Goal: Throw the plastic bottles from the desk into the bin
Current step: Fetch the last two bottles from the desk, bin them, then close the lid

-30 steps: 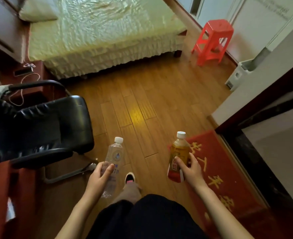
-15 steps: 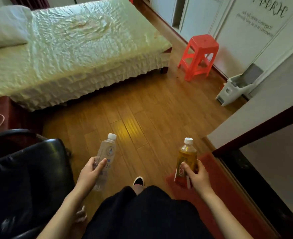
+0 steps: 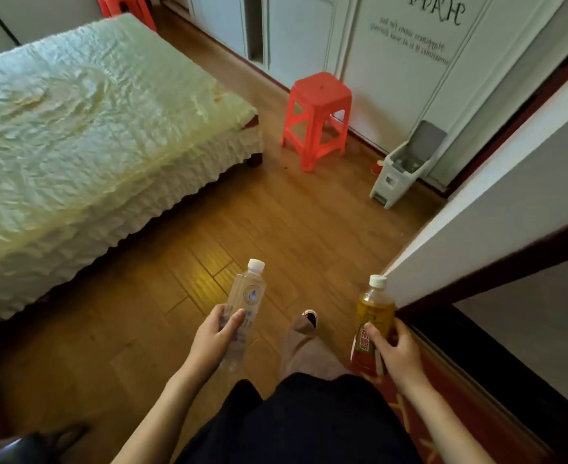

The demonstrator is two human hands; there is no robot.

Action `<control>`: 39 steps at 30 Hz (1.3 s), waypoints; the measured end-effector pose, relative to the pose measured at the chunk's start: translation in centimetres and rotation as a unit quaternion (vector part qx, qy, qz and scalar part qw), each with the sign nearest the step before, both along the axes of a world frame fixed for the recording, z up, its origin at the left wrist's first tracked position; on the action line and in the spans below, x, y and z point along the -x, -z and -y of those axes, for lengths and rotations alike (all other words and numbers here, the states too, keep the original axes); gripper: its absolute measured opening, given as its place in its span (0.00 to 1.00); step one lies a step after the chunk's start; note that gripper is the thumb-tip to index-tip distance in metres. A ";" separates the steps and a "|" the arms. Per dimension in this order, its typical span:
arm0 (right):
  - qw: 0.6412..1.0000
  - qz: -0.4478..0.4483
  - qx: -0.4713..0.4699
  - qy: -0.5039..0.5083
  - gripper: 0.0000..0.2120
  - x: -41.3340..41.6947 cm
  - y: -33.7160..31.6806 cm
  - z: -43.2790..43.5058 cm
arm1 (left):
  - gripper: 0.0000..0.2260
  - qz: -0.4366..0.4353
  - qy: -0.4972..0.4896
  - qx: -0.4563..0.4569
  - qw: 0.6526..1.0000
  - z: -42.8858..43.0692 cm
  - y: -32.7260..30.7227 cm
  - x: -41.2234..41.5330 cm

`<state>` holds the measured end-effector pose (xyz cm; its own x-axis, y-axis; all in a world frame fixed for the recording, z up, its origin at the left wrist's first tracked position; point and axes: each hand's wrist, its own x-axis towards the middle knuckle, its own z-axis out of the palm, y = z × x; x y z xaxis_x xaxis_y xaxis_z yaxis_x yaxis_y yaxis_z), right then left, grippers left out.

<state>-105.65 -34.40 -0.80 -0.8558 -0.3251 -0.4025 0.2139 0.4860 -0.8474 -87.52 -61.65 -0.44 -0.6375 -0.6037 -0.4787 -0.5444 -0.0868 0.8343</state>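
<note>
Closer now, bin [image 3: 397, 175] beside red stool [image 3: 316, 118]; both hands hold bottles.

— What fills the left of the room?
— A bed [image 3: 85, 135] under a pale ruffled cover, on a wooden floor [image 3: 275, 229].
— And by the white doors?
— A red plastic stool [image 3: 319, 108].

A home bedroom: quilted bed [image 3: 85, 128], wood-plank floor [image 3: 275, 222], red plastic stool [image 3: 317, 118], white wardrobe doors [image 3: 393, 72].
</note>
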 end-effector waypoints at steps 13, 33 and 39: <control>0.999 -0.005 0.037 -0.009 0.07 26.9 -3.2 16.7 | 0.20 0.035 -0.020 0.000 0.999 14.9 -2.5 24.2; 0.960 0.025 -0.033 0.277 0.26 53.9 -1.7 30.2 | 0.13 0.024 0.272 0.065 0.960 36.9 -4.0 71.5; 0.935 0.048 -0.040 0.350 0.25 60.6 -1.0 30.4 | 0.10 0.024 0.316 0.029 0.948 35.9 -2.0 82.8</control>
